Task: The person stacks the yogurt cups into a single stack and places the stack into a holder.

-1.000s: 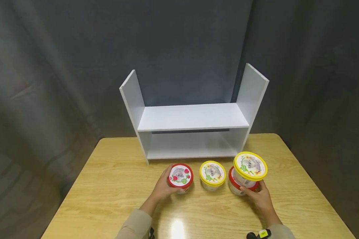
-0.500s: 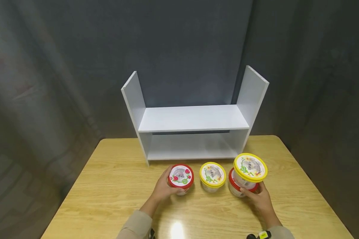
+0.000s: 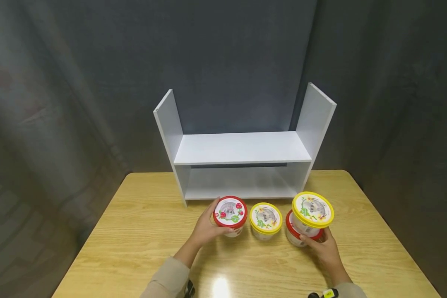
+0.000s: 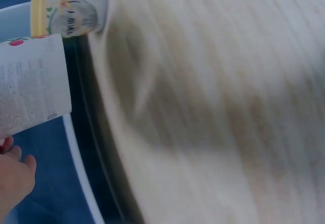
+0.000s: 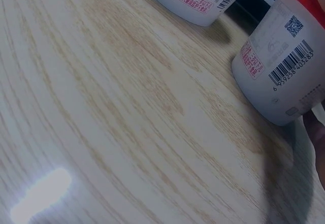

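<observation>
My left hand (image 3: 205,229) grips a red-lidded tub (image 3: 231,211) with strawberries printed on its lid. In the left wrist view, its white printed side (image 4: 33,84) shows above my fingers. At the right, my right hand (image 3: 324,248) grips another red-lidded tub (image 3: 295,240), its thumb near the lid's rim. A yellow-lidded tub (image 3: 313,210) is stacked on that one, hiding most of the red lid. In the right wrist view, the lower tub's barcode side (image 5: 284,61) shows. Between the hands stands a second yellow-lidded tub (image 3: 265,219), upright on the table and untouched.
A white two-tier shelf (image 3: 242,149) with tall side panels stands behind the tubs, towards the back of the wooden table (image 3: 134,231). Dark grey curtains (image 3: 231,62) hang behind and on both sides.
My left hand has raised its red-lidded tub slightly and shifted it right, closer to the middle yellow-lidded tub. My right hand and its stack have barely moved; the head view has shifted a little.
</observation>
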Demonstrator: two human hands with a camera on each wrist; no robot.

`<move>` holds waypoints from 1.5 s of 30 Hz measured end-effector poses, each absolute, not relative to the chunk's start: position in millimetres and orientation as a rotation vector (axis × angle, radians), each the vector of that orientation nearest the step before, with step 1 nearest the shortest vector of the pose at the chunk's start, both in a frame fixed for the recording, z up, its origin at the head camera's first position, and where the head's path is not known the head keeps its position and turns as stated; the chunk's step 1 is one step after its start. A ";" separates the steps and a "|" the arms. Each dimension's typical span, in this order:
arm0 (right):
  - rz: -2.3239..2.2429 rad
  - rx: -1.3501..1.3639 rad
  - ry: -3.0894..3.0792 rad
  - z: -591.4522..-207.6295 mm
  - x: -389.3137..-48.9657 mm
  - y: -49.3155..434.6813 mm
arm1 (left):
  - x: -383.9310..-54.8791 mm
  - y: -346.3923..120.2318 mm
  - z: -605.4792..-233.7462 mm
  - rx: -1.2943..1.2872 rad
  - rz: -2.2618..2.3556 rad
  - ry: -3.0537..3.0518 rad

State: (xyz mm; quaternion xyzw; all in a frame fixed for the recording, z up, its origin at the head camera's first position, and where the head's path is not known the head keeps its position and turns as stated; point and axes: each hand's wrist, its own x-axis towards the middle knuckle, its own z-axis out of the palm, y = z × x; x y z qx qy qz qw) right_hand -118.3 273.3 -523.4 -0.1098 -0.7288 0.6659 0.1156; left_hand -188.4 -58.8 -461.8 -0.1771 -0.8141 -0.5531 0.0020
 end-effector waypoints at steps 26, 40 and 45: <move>1.967 -0.328 -2.131 -523.2 -118.6 272.1 | -186.6 -28.7 -396.9 -0.800 -1.648 -2.536; 1.963 -0.339 -2.150 -525.8 -119.5 275.5 | -190.0 13.0 -377.6 -0.952 -1.652 -2.524; 1.964 -0.286 -2.120 -526.2 -118.5 274.4 | -190.9 23.1 -372.0 -0.974 -1.649 -2.544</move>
